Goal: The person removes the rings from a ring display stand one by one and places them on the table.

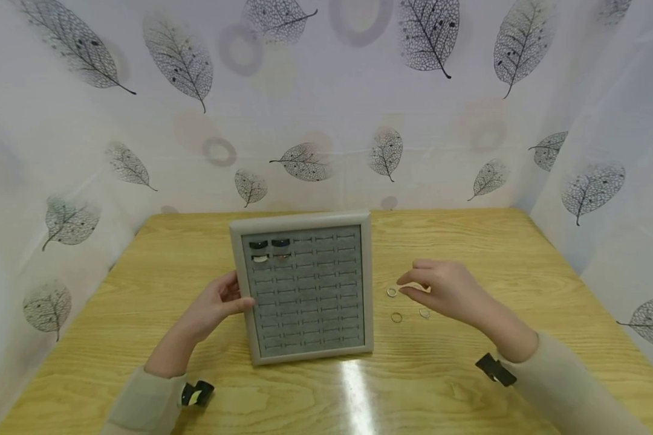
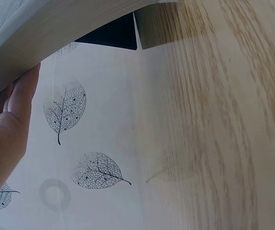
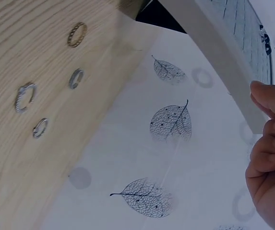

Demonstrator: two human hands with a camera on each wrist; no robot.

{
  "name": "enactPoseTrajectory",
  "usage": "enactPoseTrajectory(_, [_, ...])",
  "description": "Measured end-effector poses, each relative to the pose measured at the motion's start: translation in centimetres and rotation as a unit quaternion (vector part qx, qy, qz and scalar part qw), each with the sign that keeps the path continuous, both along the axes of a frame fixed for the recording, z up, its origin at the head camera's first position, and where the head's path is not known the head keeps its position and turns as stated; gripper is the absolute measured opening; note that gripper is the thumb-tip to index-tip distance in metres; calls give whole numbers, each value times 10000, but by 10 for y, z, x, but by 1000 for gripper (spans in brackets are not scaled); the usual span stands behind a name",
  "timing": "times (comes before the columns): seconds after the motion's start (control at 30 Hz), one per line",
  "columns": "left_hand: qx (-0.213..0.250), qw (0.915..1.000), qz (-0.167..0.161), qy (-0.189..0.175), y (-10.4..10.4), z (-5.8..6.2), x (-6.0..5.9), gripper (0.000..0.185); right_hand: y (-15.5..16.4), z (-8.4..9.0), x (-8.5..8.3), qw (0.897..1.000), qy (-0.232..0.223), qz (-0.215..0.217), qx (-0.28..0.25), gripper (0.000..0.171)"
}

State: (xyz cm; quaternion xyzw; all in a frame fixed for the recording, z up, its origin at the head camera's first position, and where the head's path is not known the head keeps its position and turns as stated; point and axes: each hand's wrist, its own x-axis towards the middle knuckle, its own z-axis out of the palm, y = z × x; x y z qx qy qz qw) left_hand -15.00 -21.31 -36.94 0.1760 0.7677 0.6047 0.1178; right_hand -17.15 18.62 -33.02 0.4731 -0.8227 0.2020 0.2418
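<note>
Rings lie loose on the pale wooden table (image 1: 141, 290) in the head view: a silver ring (image 1: 392, 292) just off the right hand's fingertips, a gold ring (image 1: 396, 317) nearer the person, and a second small silver ring (image 1: 424, 313) partly under the hand. The right hand (image 1: 448, 291) hovers over them with fingers and thumb drawn loosely together; whether it already pinches a ring cannot be told. Left of the rings stands the grey velvet ring display tray (image 1: 305, 220), a framed board of slotted rows. The left hand (image 1: 217, 302) grips its left edge, thumb on the front. Only the far-left corner is filled, with two dark rings (image 1: 269, 244) over two paler ones (image 1: 270, 258). By my reading the filling has barely begun, with nearly every slot free and several rings unplaced.

From the left wrist, the fingers (image 2: 24, 91) press against the tray's grey frame (image 2: 55, 28), which rises off the table on a dark rear prop (image 2: 111, 34). Beyond is the leaf-printed white curtain (image 2: 94, 143).

From the right wrist, four rings show on the wood: a gold twisted band (image 3: 77, 34), a small plain silver one (image 3: 76, 78), a stone-set silver one (image 3: 24, 96) and another small silver one (image 3: 40, 127). The curled fingers (image 3: 271, 143) appear to hold nothing, though the tips are cut off. Nothing lies between the rings and the tray; the curtain walls in the table on three sides.
</note>
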Motion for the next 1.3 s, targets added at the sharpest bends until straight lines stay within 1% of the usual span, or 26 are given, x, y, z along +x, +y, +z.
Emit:
enactPoseTrajectory(0.07, [-18,10000,14,14,0,0,0,58,-8,4,0,9998,99,126,-106,44])
enactPoseTrajectory(0.1, [-19,10000,12,23,0,1,0,59,-11,7,0,9997,126,181,-143,42])
enactPoseTrajectory(0.17, [-23,10000,6,35,0,1,0,59,-18,11,-1,9993,170,270,-201,31])
enactPoseTrajectory(0.27, [-38,10000,16,46,1,1,0,59,-29,16,-3,9989,212,345,-255,7])
enactPoseTrajectory(0.3, [-45,10000,20,45,1,1,0,59,-33,18,-4,9988,227,345,-265,6])
enactPoseTrajectory(0.37, [-68,10000,27,56,1,1,-1,60,-40,21,-5,9987,268,323,-292,12])
enactPoseTrajectory(0.43, [-86,9999,26,63,0,1,-1,59,-48,24,-7,9985,277,336,-338,13])
enactPoseTrajectory(0.67, [-46,9999,12,93,0,-1,0,57,-70,31,-14,9972,353,368,-553,11])
enactPoseTrajectory(0.83, [-51,10000,39,35,0,-1,1,58,-84,33,-19,9951,544,417,-710,11])
enactPoseTrajectory(0.97, [-28,10000,21,16,0,-1,0,59,-95,35,-21,9943,679,305,-766,10])
enactPoseTrajectory(1.13, [14,10000,5,16,0,-2,0,59,-113,34,-24,9921,841,65,-924,8])
enactPoseTrajectory(1.3, [47,10000,-37,20,0,-1,0,60,-129,32,-25,9915,852,15,-979,8])
